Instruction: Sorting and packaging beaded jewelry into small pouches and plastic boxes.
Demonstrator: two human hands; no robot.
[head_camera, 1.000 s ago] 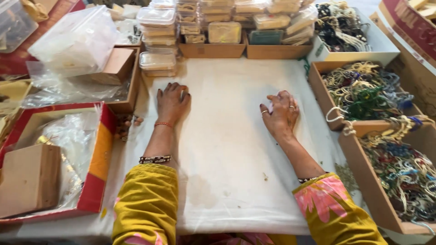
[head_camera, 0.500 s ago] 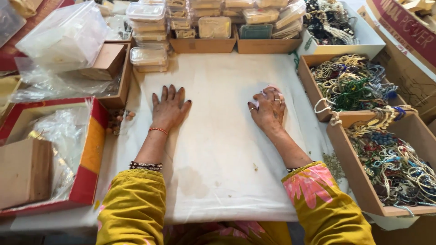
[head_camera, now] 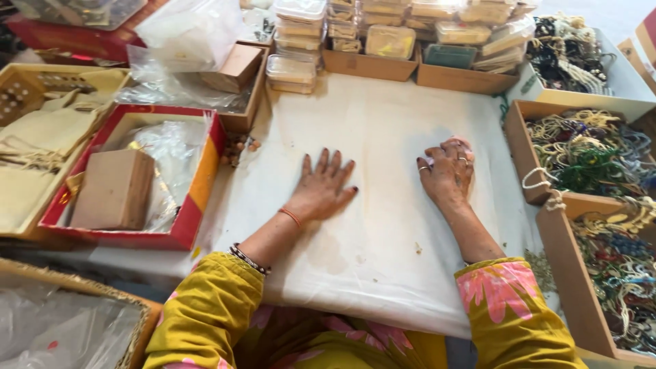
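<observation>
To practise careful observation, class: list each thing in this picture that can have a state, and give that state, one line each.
Left hand: open, flat on the white cloth, fingers spread.
Right hand: curled over something small and pinkish, pressed to the cloth.
White cloth: spread flat, faintly stained.
Red box: open, holding a brown block and clear plastic.
Clear plastic containers: lids on, stacked.
Cardboard trays: open, full of tangled beaded strings.

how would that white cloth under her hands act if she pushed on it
The white cloth is probably floppy: it drapes over the table's near edge and shows soft creases. It would likely bunch and slide, not move as a sheet. The flat left hand seems to pin it.
</observation>
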